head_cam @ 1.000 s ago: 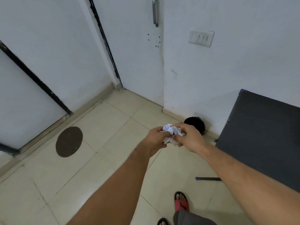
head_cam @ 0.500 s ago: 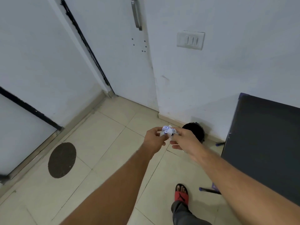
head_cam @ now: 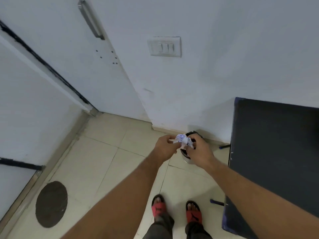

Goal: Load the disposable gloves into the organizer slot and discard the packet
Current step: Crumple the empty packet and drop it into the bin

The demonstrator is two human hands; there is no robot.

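Observation:
A crumpled white packet (head_cam: 183, 140) with blue print is pinched between my two hands at arm's length. My left hand (head_cam: 164, 147) grips its left side and my right hand (head_cam: 200, 150) grips its right side. Both hands hover right above a small bin (head_cam: 187, 158) with a black liner, which stands on the floor against the wall; my hands hide most of it. No gloves or organizer are in view.
A dark table (head_cam: 276, 152) with blue legs fills the right side, close to the bin. A white door (head_cam: 82, 66) with a metal handle stands ahead left. A round dark floor cover (head_cam: 51, 204) lies at lower left. My sandalled feet (head_cam: 176, 213) stand on beige tiles.
I have stepped closer to the wall and both feet are now in view. My hands, still holding the packet, have moved from left of the bin to directly over it.

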